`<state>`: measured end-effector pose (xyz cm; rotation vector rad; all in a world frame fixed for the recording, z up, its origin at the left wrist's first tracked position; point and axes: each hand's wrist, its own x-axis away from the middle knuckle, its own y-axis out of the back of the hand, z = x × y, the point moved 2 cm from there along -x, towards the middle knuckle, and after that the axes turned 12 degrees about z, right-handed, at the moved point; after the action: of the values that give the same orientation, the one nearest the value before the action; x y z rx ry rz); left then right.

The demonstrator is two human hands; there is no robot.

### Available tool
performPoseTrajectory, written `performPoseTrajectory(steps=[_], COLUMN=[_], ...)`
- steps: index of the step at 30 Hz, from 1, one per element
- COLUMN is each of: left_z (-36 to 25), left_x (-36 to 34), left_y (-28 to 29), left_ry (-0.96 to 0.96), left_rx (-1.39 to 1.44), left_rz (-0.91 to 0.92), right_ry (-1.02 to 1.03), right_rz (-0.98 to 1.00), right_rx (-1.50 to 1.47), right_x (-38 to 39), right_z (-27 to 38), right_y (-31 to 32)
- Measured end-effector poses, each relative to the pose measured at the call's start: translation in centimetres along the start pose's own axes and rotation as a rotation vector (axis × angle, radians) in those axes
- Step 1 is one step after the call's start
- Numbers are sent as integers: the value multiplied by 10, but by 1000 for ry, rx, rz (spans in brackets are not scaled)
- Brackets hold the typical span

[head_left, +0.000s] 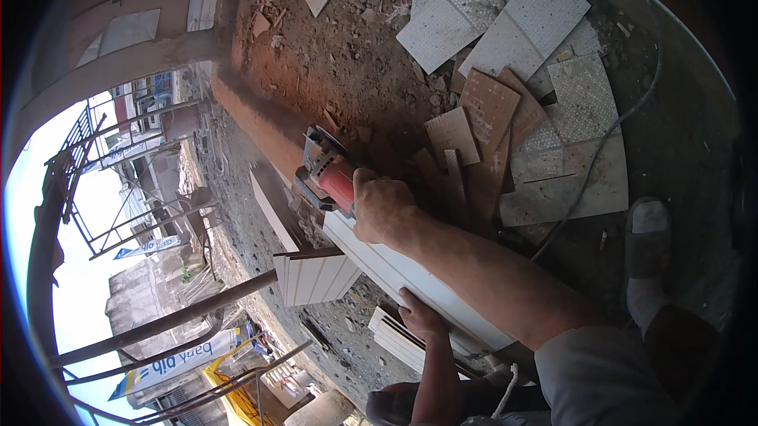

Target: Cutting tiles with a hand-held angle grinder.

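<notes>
My right hand is closed around the body of a red handheld power tile cutter. The cutter's grey metal front and base plate sit by the far end of a long white tile. Reddish dust hangs around the tool, and its blade edge is hard to make out. Down at the tile's near left side, my left hand grips the edge, with the thumb on top. Just left of that tile stand a stack of striped tiles and another thin pale tile.
Several patterned tiles lie spread on the dirt at the right, beside brown tile pieces. A dark cable runs across them. My foot is at the far right. Metal railings stand left; rubble covers the ground ahead.
</notes>
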<state>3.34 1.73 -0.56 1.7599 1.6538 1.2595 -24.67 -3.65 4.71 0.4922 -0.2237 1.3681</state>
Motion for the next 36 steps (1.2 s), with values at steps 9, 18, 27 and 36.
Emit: performPoseTrajectory(steps=[9, 18, 27, 36], left_z=[-5, -1, 5, 0], left_x=[4, 1, -4, 0], left_y=[-2, -1, 0, -1], left_ry=[17, 6, 9, 8], left_rx=[7, 20, -10, -12], left_rz=[8, 31, 19, 15], right_ry=[0, 16, 28, 25], right_rz=[-8, -18, -15, -20], right_rx=[-26, -32, -28, -26], right_x=[5, 10, 16, 16], right_z=[-2, -5, -6, -8], right_y=[-1, -3, 0, -3])
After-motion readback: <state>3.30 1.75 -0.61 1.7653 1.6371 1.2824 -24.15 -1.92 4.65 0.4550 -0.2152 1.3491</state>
